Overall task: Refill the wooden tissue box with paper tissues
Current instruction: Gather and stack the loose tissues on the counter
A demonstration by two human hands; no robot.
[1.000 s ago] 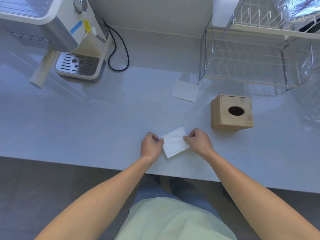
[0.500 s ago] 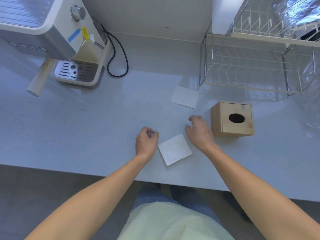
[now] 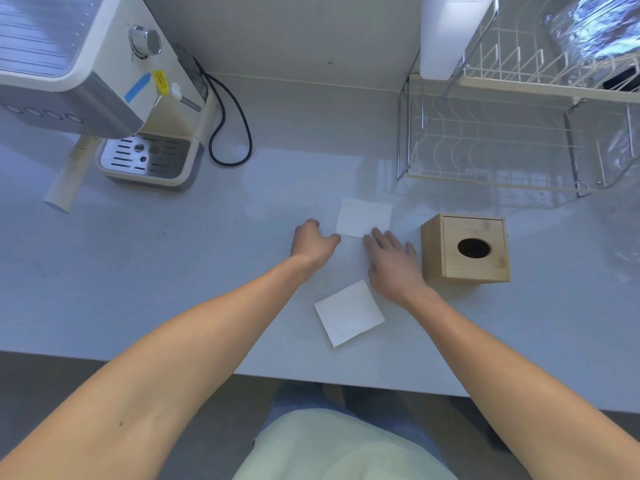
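Observation:
The wooden tissue box [image 3: 465, 249] stands on the counter at the right, its top showing a dark oval hole. A folded white tissue [image 3: 349, 312] lies flat near the counter's front edge, with no hand on it. A second white tissue [image 3: 363, 217] lies farther back. My left hand [image 3: 313, 243] is loosely curled just left of that far tissue's near corner. My right hand [image 3: 393, 259] has its fingers spread, the fingertips at the tissue's near edge. Neither hand holds anything.
A coffee machine [image 3: 104, 98] with a black cable [image 3: 230, 123] stands at the back left. A wire dish rack [image 3: 519, 133] fills the back right, close behind the box. The counter's front edge [image 3: 346, 382] runs just below the near tissue.
Both hands let go of the near tissue, which now lies flat, and moved away from me up to the far tissue.

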